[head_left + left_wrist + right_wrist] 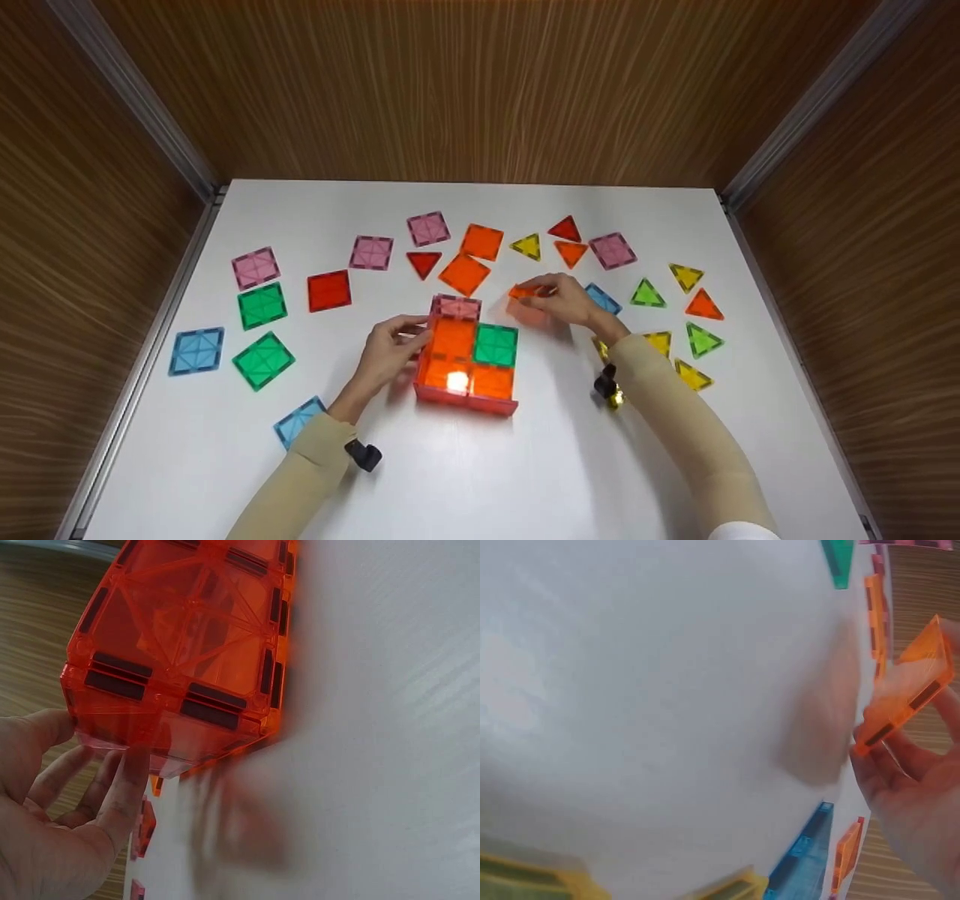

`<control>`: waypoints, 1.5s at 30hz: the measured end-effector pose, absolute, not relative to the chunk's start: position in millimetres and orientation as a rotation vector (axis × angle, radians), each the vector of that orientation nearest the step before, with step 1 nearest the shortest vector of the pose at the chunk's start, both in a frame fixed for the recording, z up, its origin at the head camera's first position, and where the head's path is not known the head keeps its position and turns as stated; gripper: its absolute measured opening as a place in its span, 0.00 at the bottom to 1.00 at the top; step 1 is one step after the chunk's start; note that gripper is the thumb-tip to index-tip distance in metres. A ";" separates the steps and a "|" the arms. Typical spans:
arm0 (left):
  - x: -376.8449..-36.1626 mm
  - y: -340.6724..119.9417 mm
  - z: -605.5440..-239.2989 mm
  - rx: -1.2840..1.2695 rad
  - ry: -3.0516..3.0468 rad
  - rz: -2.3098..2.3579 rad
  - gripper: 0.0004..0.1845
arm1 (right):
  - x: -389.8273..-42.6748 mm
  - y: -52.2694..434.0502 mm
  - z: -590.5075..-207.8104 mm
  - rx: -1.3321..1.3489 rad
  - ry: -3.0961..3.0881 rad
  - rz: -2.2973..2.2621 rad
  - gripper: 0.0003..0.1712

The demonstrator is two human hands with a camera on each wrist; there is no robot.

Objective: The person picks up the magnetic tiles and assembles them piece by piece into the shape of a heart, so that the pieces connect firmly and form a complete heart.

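A box-like structure of translucent magnetic tiles [454,337] stands mid-table, with orange squares, a red-pink wall [466,400] along the front and a pink wall [458,308] at the back. A green square tile [496,345] fills its back right corner. My left hand [390,349] holds the structure's left side, thumb and fingertips at the wall, as the left wrist view also shows. Right of the structure, my right hand [559,300] pinches an orange magnetic tile [907,690] by its edges, held above the table and tilted.
Two orange square tiles [465,274] overlap behind the structure. Pink, red, green and blue squares [196,351] lie scattered to the left. Several triangle tiles [704,340] in yellow, green, orange and red spread over the right and back. Wood-grain panels [480,90] border the white table.
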State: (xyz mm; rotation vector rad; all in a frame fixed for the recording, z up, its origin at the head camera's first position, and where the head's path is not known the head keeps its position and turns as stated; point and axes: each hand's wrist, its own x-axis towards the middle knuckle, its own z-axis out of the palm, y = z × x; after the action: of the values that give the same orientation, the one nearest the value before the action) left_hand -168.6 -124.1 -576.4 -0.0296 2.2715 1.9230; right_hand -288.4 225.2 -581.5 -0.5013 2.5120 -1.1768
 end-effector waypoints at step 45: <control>-169.5 -123.9 -579.1 -0.024 2.268 1.930 0.20 | -275.5 186.1 -582.7 -0.604 2.187 -1.451 0.16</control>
State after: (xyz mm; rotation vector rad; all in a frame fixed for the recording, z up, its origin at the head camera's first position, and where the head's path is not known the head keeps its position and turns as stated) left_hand -169.5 -123.9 -579.1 -0.0239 2.2682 1.9301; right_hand -275.5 186.1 -582.7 -0.6037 2.1866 -1.4512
